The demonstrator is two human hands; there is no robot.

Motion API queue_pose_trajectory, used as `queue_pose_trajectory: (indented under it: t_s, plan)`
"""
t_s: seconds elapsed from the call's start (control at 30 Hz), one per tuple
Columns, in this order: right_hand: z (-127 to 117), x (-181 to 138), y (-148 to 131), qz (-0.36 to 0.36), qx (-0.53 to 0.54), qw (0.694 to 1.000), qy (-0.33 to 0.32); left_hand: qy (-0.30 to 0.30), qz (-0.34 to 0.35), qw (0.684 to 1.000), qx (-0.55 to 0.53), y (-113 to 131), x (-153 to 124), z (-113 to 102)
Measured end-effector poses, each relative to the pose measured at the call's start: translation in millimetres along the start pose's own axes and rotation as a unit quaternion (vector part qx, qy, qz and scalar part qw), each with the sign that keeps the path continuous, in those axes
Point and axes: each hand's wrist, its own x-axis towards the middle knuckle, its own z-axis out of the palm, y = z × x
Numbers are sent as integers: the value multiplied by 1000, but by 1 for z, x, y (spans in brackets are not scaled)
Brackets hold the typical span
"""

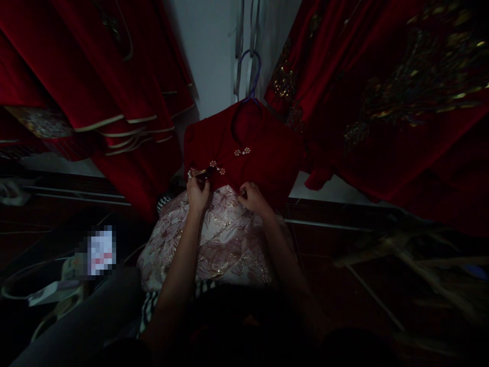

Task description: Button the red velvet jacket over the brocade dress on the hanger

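Observation:
A red garment top (275,158) with a round neckline hangs on a purple wire hanger (252,76), its front spread before me. Two pearl-like flower fasteners (242,152) sit near the neckline, and a second ornament (217,167) lies lower on the left. My left hand (197,194) is closed at the garment's lower left front, beside a beaded, tassel-like piece (196,173). With thumb and fingers together, my right hand (252,198) pinches the lower front edge, where a small beaded bit shows. Below both hands spreads pale floral fabric (225,229) with shiny threads.
More red garments (107,76) with gold trim hang on the left, and sequinned red ones (382,142) hang on the right. A metal rail (328,224) runs low along the wall. Wooden pieces (401,250) stand at right; a pixelated white item (101,252) is at left.

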Motion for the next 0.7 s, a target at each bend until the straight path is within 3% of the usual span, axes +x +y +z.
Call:
queue_pose_trajectory:
  t_s: [0.17,0.37,0.43,0.6,0.7]
  plan:
    - [11,2,-5,-7,-5,999,31,-37,44,995,-85,2,-5,12]
    - [8,8,6,-6,57,996,61,-96,-38,995,-16,-1,-7,13]
    - [2,8,6,-5,85,994,64,-95,-50,994,-1,0,-5,7]
    - [-26,6,2,11,132,987,91,-38,12,999,-7,10,2,-8]
    - [-43,3,-1,22,155,983,94,-40,-2,999,18,22,9,-25]
